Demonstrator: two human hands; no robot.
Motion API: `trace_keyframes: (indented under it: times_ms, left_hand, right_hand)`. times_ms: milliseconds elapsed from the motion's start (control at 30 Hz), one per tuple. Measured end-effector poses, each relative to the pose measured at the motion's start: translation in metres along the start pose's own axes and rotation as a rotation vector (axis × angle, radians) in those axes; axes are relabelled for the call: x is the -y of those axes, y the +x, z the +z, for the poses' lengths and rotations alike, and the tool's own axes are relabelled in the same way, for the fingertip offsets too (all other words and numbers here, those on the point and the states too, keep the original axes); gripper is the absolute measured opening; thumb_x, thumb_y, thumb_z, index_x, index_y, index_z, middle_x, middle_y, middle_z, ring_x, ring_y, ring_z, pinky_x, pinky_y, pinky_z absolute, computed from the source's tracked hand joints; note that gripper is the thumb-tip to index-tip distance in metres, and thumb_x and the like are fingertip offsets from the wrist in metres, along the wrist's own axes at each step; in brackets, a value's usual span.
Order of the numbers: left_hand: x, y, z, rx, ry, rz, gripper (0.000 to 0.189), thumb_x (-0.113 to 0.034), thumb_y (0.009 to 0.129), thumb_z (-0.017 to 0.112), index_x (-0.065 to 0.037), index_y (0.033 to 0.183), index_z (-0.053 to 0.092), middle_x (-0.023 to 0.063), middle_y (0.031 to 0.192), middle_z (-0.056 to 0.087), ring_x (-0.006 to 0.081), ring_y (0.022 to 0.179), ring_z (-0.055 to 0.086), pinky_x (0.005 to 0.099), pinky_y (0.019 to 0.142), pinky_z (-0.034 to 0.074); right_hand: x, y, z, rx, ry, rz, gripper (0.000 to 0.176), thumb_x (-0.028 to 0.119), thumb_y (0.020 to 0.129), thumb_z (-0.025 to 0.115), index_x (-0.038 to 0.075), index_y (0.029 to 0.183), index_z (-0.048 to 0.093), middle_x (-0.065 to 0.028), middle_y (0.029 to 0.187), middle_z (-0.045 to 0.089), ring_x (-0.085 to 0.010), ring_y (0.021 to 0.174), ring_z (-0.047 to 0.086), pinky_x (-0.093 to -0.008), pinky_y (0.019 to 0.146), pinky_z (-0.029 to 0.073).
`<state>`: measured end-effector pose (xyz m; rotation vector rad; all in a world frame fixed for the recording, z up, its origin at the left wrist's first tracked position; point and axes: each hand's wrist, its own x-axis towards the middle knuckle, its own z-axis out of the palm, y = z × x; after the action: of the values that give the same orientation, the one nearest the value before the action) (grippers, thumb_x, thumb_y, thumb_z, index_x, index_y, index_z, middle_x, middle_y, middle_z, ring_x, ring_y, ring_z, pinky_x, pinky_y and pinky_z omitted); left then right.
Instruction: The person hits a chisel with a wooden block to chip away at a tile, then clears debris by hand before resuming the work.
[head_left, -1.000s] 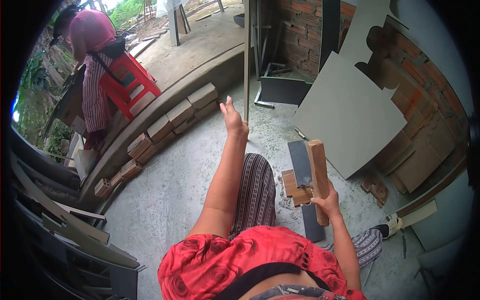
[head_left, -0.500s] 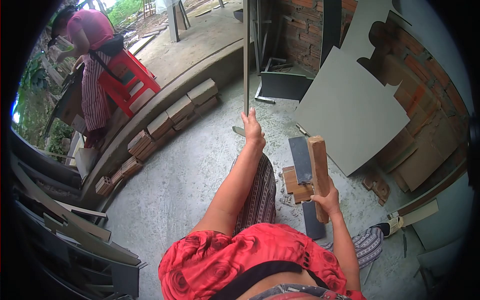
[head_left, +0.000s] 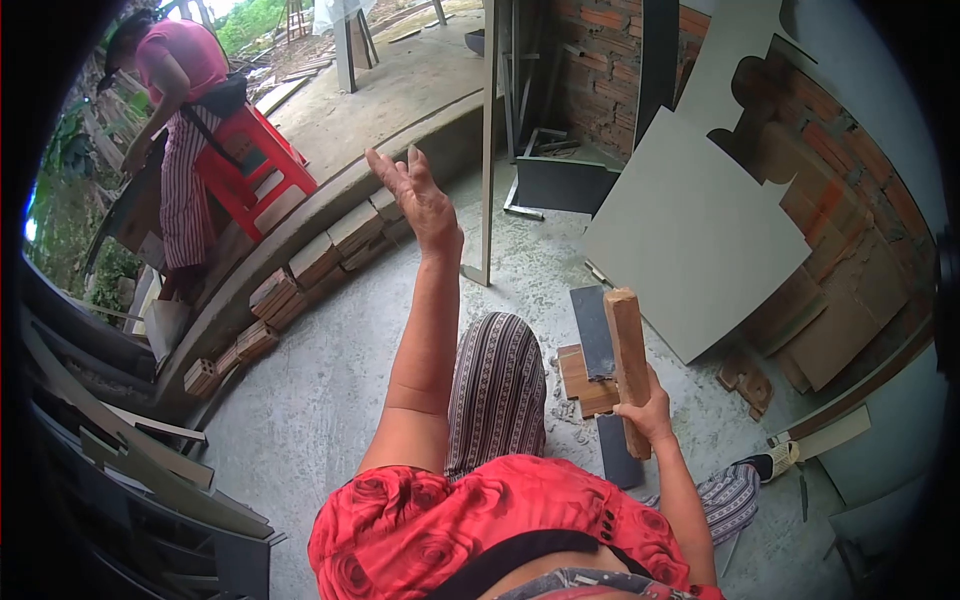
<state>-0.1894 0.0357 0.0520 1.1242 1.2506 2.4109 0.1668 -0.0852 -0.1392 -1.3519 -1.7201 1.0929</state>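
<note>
My left hand (head_left: 422,205) is raised with its fingers apart and holds nothing. Just right of it, a tall narrow strip (head_left: 489,150) stands upright on the floor, apart from the hand. My right hand (head_left: 650,412) grips a thick, rough wooden bar (head_left: 627,345) near its lower end, held upright. Below and beside the bar lie a dark flat piece (head_left: 590,330), a wood-grain board (head_left: 582,385) and a second dark piece (head_left: 618,455), with crumbled bits around them. The bar partly covers these pieces.
A large grey panel (head_left: 695,235) leans at the right, near cardboard (head_left: 850,330). Bricks (head_left: 325,255) line a low curved ledge at the left. Beyond it, a person in a pink top (head_left: 190,60) sits on a red stool (head_left: 250,165). Stacked panels (head_left: 150,480) stand lower left.
My left hand has let go of the tall strip and moved left, its fingers spreading. The strip still stands. My right hand keeps the wooden bar. The seated person's arm has lowered.
</note>
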Motion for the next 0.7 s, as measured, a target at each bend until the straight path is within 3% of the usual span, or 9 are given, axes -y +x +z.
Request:
trace_keyframes:
  times_ms: [133, 200, 267, 367, 467, 533, 600, 633, 700]
  left_hand:
    - [-0.009, -0.008, -0.006, 0.041, -0.067, 0.012, 0.085, -0.053, 0.087, 0.048, -0.019, 0.146, -0.003, 0.0184, 0.150, 0.003, 0.0326, 0.138, 0.013, 0.0540, 0.107, 0.008]
    - [-0.019, -0.034, -0.004, 0.167, -0.129, -0.013, 0.084, -0.052, 0.087, 0.048, -0.020, 0.146, -0.002, 0.0169, 0.151, 0.002, 0.0309, 0.139, 0.010, 0.0540, 0.107, 0.009]
    - [-0.037, -0.067, 0.002, 0.238, -0.171, -0.207, 0.081, -0.050, 0.088, 0.048, -0.021, 0.146, -0.002, 0.0158, 0.151, 0.000, 0.0306, 0.139, 0.007, 0.0524, 0.108, 0.008]
    - [-0.047, -0.117, -0.004, 0.545, -0.098, -0.444, 0.078, -0.046, 0.089, 0.045, -0.022, 0.146, -0.003, 0.0150, 0.151, 0.003, 0.0309, 0.139, 0.009, 0.0488, 0.110, 0.012]
    - [-0.062, -0.128, -0.018, 0.691, -0.085, -0.464, 0.081, -0.048, 0.086, 0.049, -0.026, 0.146, -0.001, 0.0132, 0.151, 0.004, 0.0295, 0.138, 0.012, 0.0499, 0.108, 0.015]
    - [-0.064, -0.095, -0.034, 0.609, -0.064, -0.519, 0.083, -0.052, 0.085, 0.051, -0.029, 0.146, -0.001, 0.0129, 0.151, 0.002, 0.0297, 0.138, 0.012, 0.0525, 0.107, 0.015]
    - [-0.048, -0.035, -0.072, 0.425, 0.056, -0.370, 0.081, -0.054, 0.086, 0.049, -0.029, 0.145, -0.001, 0.0141, 0.152, -0.002, 0.0327, 0.138, 0.011, 0.0563, 0.105, 0.015]
    - [-0.038, 0.003, -0.103, 0.251, 0.067, -0.324, 0.080, -0.053, 0.087, 0.048, -0.027, 0.146, 0.000, 0.0122, 0.152, -0.001, 0.0344, 0.138, 0.012, 0.0573, 0.105, 0.015]
    - [-0.029, 0.087, -0.188, -0.206, 0.134, -0.182, 0.081, -0.050, 0.088, 0.050, -0.022, 0.145, 0.001, 0.0085, 0.149, 0.016, 0.0329, 0.133, 0.024, 0.0581, 0.099, 0.025]
  right_hand:
    - [-0.010, 0.002, 0.003, -0.044, -0.017, -0.057, 0.085, 0.020, 0.051, 0.076, 0.009, 0.128, 0.043, -0.0140, 0.108, 0.062, -0.0284, 0.100, 0.061, -0.0361, 0.083, 0.048]
    - [0.005, 0.002, 0.000, -0.008, -0.020, 0.008, 0.083, 0.019, 0.052, 0.076, 0.008, 0.128, 0.043, -0.0149, 0.108, 0.062, -0.0284, 0.100, 0.061, -0.0355, 0.084, 0.048]
    - [0.010, 0.004, -0.002, -0.003, -0.028, -0.003, 0.084, 0.020, 0.052, 0.076, 0.006, 0.128, 0.043, -0.0156, 0.108, 0.061, -0.0289, 0.100, 0.061, -0.0356, 0.084, 0.048]
    - [-0.007, -0.001, -0.002, -0.012, -0.026, -0.041, 0.086, 0.020, 0.051, 0.078, 0.004, 0.128, 0.042, -0.0166, 0.108, 0.061, -0.0296, 0.101, 0.060, -0.0358, 0.085, 0.048]
    - [-0.010, 0.003, -0.001, -0.021, -0.011, -0.058, 0.088, 0.021, 0.050, 0.080, 0.003, 0.128, 0.042, -0.0166, 0.109, 0.061, -0.0300, 0.101, 0.060, -0.0362, 0.085, 0.048]
    - [-0.014, -0.001, -0.001, -0.013, -0.042, -0.040, 0.088, 0.021, 0.050, 0.079, 0.004, 0.128, 0.042, -0.0169, 0.109, 0.061, -0.0305, 0.100, 0.060, -0.0366, 0.084, 0.048]
    - [-0.012, -0.001, -0.002, -0.014, -0.048, -0.038, 0.088, 0.022, 0.050, 0.079, 0.005, 0.128, 0.041, -0.0171, 0.109, 0.061, -0.0309, 0.099, 0.060, -0.0369, 0.083, 0.048]
    - [-0.011, -0.003, -0.002, -0.004, -0.058, -0.038, 0.088, 0.023, 0.050, 0.079, 0.006, 0.128, 0.041, -0.0172, 0.109, 0.061, -0.0313, 0.099, 0.060, -0.0372, 0.083, 0.049]
    - [-0.010, -0.005, -0.002, 0.001, -0.058, -0.029, 0.087, 0.023, 0.050, 0.079, 0.008, 0.128, 0.041, -0.0171, 0.108, 0.061, -0.0316, 0.098, 0.061, -0.0375, 0.082, 0.049]
